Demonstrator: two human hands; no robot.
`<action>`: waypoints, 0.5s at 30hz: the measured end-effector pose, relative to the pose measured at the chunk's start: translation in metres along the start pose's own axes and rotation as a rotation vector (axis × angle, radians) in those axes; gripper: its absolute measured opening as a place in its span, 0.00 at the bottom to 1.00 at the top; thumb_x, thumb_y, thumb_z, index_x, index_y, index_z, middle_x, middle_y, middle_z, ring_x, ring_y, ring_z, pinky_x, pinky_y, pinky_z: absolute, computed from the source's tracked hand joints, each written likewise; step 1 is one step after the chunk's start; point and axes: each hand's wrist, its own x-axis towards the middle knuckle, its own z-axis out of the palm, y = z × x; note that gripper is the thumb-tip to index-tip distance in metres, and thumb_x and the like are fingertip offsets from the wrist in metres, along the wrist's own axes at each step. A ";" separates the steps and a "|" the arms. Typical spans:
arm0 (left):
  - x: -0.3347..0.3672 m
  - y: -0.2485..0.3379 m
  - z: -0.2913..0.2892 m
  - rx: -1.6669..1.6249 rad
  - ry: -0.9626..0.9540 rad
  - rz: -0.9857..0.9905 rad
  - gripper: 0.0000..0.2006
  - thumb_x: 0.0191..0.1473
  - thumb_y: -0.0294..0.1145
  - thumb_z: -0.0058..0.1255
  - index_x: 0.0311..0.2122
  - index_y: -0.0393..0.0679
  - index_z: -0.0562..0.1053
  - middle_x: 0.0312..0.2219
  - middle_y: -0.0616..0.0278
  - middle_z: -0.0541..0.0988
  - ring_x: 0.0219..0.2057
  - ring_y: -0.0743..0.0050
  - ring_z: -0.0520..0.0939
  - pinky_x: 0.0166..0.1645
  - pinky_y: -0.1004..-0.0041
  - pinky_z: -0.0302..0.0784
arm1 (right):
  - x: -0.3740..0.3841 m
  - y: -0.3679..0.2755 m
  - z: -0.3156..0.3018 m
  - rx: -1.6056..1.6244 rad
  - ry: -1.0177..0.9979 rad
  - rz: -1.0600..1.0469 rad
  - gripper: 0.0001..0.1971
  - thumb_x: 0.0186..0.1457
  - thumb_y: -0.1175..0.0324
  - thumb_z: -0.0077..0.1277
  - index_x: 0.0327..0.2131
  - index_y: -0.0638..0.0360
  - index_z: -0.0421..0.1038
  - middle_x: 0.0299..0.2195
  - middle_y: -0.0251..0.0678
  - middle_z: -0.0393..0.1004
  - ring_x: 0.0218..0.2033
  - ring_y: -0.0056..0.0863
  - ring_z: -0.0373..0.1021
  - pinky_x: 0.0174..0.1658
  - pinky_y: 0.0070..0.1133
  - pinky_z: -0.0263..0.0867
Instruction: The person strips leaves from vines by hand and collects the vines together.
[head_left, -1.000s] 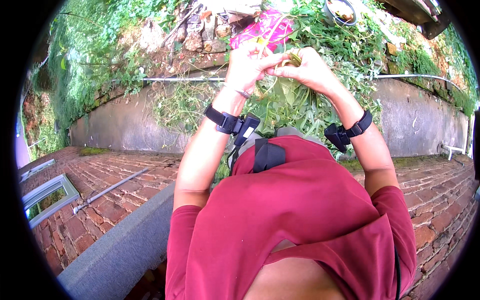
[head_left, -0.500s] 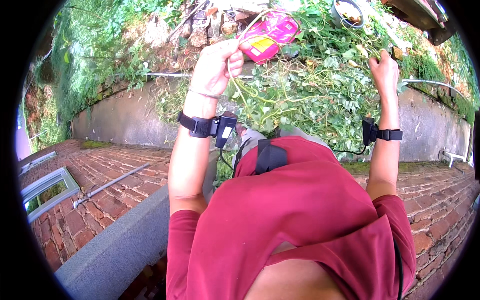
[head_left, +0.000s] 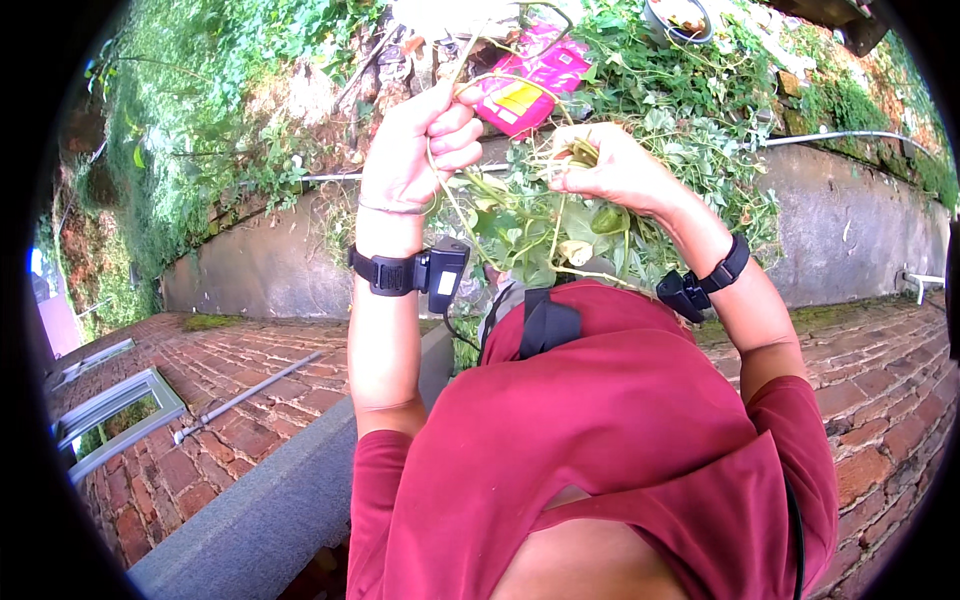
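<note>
Over a tangled heap of leafy green vines (head_left: pixel 690 165), a person in a dark red shirt (head_left: pixel 600 420) holds both bare hands apart, at similar heights. The left hand (head_left: pixel 425 145) is curled into a fist around a long, thin, pale green vine stem (head_left: pixel 463 62), which rises past the fist and also trails below it. The right hand (head_left: pixel 620 172) is clamped on a short bunch of green stems (head_left: pixel 580 152), its fingers and thumb pressed together; whether that bunch joins the long stem is hard to tell among the leaves. Beyond the hands and between them lies a bright pink plastic bag with a yellow patch (head_left: pixel 548 68). Grey concrete ground (head_left: pixel 265 245) shows on either side of the heap, with a reddish brick surface (head_left: pixel 245 400) nearer the person.
</note>
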 end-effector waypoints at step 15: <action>-0.001 -0.009 -0.021 -0.214 0.027 0.096 0.16 0.66 0.37 0.39 0.38 0.30 0.68 0.16 0.75 0.55 0.17 0.84 0.56 0.22 0.80 0.54 | 0.049 0.028 0.015 -0.242 -0.296 -0.150 0.06 0.53 0.69 0.54 0.31 0.63 0.73 0.20 0.30 0.72 0.21 0.25 0.66 0.27 0.25 0.62</action>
